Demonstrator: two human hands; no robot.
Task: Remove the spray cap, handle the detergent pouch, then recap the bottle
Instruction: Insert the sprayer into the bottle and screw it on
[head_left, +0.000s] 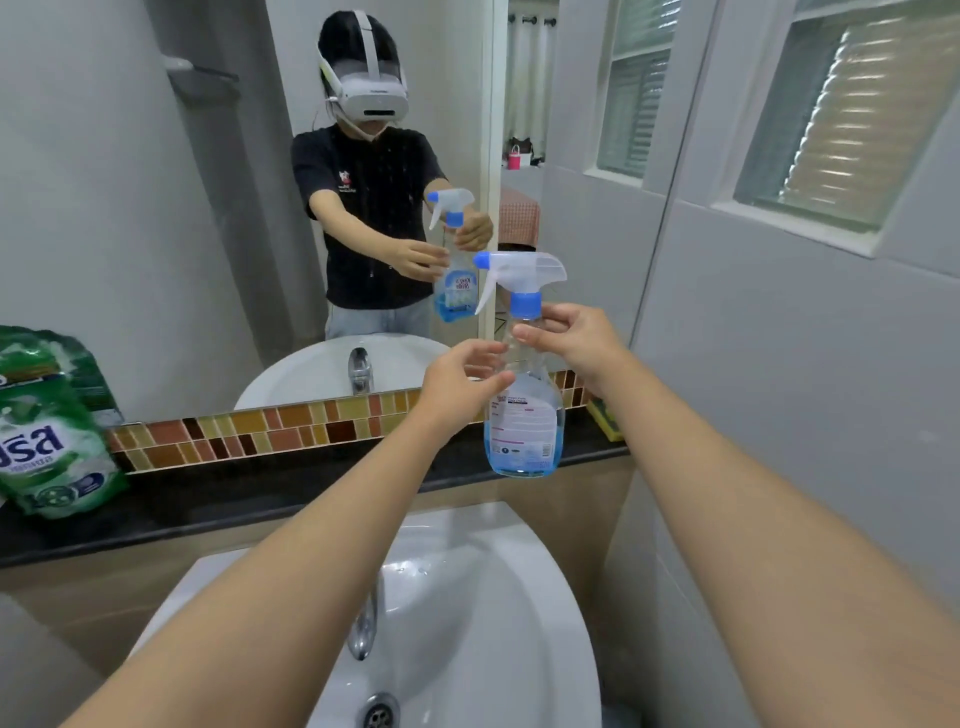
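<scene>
Both hands hold a clear plastic spray bottle of blue liquid above the white ceramic sink. The right hand pinches the neck below the white-and-blue spray cap; the left hand curls around the shoulder. A green detergent pouch stands far left of the left hand on the black ledge, nothing between.

Clear, glossy plastic bottle with paper-look label; white and blue plastic spray cap. At nine o'clock, shiny crinkled green film pouch. At six o'clock, glossy white ceramic sink, polished chrome tap. Black polished ledge; glazed mosaic tiles.
</scene>
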